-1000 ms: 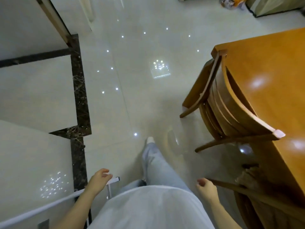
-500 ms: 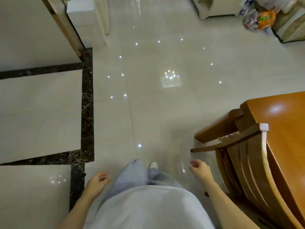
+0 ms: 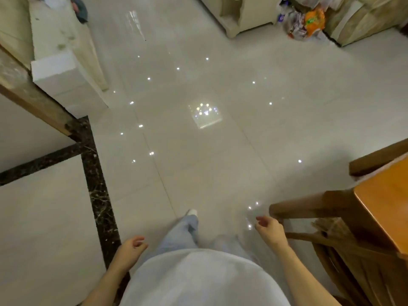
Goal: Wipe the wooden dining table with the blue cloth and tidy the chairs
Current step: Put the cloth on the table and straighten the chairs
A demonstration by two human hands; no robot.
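The corner of the wooden dining table [image 3: 384, 204] shows at the right edge, orange-brown and glossy. A wooden chair [image 3: 326, 244] is tucked under it, its rails sticking out toward me. My right hand [image 3: 270, 230] hangs just left of the chair, fingers loosely curled, holding nothing and not touching the wood. My left hand [image 3: 130, 250] swings at my left side, also with nothing in it. No blue cloth is in view. My leg in pale jeans [image 3: 183, 233] steps forward over the floor.
Glossy pale floor tiles [image 3: 209, 151] stretch ahead, with a dark marble strip [image 3: 97, 195] at left. A white block [image 3: 64, 82] and a wooden frame [image 3: 33, 100] stand at upper left. A cream cabinet [image 3: 245, 12] and snack bags [image 3: 304, 21] sit at the far right.
I have walked forward along the table's end. The table and chair slid to the lower right of the view. Both hands stayed free and swung with my steps.
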